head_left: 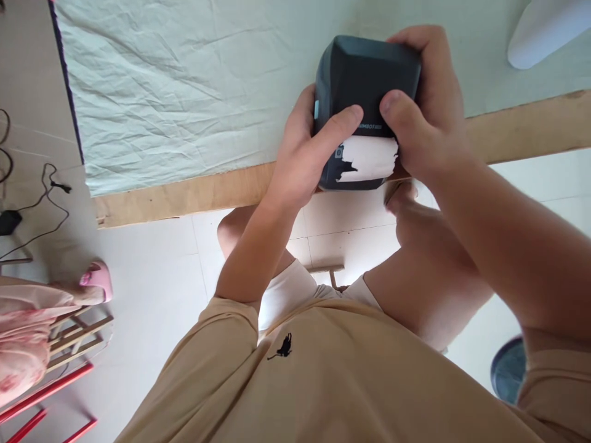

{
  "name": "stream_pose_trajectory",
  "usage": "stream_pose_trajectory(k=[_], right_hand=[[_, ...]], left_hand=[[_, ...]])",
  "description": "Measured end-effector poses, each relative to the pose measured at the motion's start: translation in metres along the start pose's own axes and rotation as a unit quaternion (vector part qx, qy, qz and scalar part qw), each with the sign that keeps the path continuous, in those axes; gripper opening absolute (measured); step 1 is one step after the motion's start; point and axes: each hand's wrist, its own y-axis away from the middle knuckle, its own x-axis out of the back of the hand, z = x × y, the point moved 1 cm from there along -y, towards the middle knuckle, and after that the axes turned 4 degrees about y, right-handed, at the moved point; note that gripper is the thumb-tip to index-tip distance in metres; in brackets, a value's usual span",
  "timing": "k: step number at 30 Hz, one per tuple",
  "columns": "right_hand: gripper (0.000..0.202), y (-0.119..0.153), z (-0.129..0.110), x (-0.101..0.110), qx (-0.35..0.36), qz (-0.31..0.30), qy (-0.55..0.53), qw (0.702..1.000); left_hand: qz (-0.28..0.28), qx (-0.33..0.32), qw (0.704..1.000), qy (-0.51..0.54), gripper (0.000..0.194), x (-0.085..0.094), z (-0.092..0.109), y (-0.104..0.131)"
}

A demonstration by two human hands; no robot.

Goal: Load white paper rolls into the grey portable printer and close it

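A dark label printer [369, 80] with light "NIMBOT"-like lettering is held between both hands over the table's near edge. Across its lower face lies a torn white paper label [369, 157], with dark patches showing through its ragged left side. My left hand [307, 147] grips the printer's left side, thumb on the face beside the lettering. My right hand [429, 117] wraps round the right side, its thumb pressed on the front and its fingers behind. The fingertips at the back of the printer are hidden.
A pale green cloth [184, 86] covers the wooden-edged table [184, 194]. Some smooth white object [545, 34] sits at the upper right. At the left are black cables [50, 203] on the floor and another person's foot in a pink slipper [102, 280]. A dark round bin [508, 369] stands lower right.
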Motion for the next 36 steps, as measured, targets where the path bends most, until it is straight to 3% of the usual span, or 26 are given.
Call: stream_pose_trajectory(k=[3, 10, 15, 19, 21, 24, 27, 31, 36], right_hand=[[0.043, -0.002, 0.004, 0.0, 0.006, -0.006, -0.009, 1.0], [0.037, -0.002, 0.007, 0.001, 0.012, 0.001, -0.025, 1.0], [0.036, -0.002, 0.003, 0.001, -0.024, -0.003, -0.011, 1.0], [0.033, -0.002, 0.0, 0.003, -0.031, 0.003, -0.002, 1.0], [0.029, -0.001, -0.001, 0.004, -0.027, -0.004, 0.0, 1.0], [0.027, -0.001, -0.002, 0.004, -0.015, -0.014, 0.001, 1.0], [0.035, -0.002, 0.001, 0.0, 0.002, 0.01, -0.023, 1.0], [0.044, -0.003, 0.004, -0.004, 0.013, 0.049, -0.044, 0.998], [0.045, -0.001, 0.0, -0.002, -0.009, 0.033, -0.044, 0.998]], left_hand=[[-0.046, -0.031, 0.998, 0.001, 0.024, 0.0, 0.001, 0.002], [-0.022, -0.037, 0.999, 0.013, 0.014, -0.017, 0.007, 0.01], [-0.072, -0.052, 0.996, -0.011, 0.01, -0.009, 0.0, 0.001], [-0.077, -0.075, 0.994, 0.005, 0.016, -0.004, -0.002, -0.005], [-0.081, -0.059, 0.995, 0.005, 0.005, -0.003, -0.002, -0.005], [-0.087, -0.049, 0.995, 0.01, 0.009, -0.005, -0.001, -0.004], [-0.062, -0.048, 0.997, 0.027, 0.018, -0.009, 0.001, -0.001], [-0.028, -0.024, 0.999, 0.003, 0.006, -0.019, 0.008, 0.005], [0.013, 0.0, 1.0, -0.026, 0.008, -0.026, 0.015, 0.009]])
